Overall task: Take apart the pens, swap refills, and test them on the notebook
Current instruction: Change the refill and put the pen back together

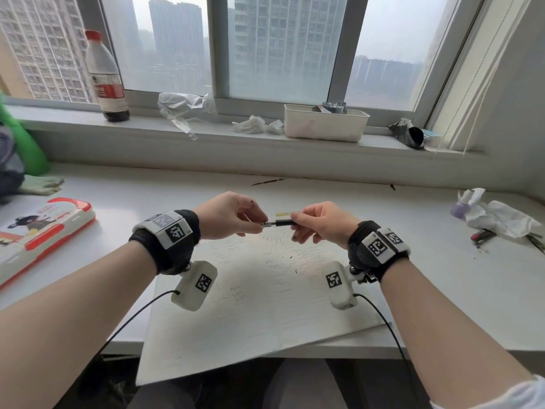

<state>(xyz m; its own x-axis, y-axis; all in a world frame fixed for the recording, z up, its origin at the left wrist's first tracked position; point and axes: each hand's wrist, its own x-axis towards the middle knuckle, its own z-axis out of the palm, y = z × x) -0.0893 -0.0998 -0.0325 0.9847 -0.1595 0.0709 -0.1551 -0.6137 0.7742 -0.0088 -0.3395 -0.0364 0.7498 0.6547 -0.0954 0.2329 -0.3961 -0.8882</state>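
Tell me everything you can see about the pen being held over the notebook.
The pen is slim, with a dark, plastic-looking barrel and a silvery metal tip section at its left end. It lies roughly level in the air above the open notebook, whose page is covered in scribbles. The left hand pinches the metal end, while the right hand grips the barrel's other end, hiding it. Whether the pen is coming apart cannot be told.

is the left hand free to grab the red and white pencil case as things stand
Probably not yet: the left hand pinches the tip of the pen that the right hand holds. Nothing lies between it and the pencil case.
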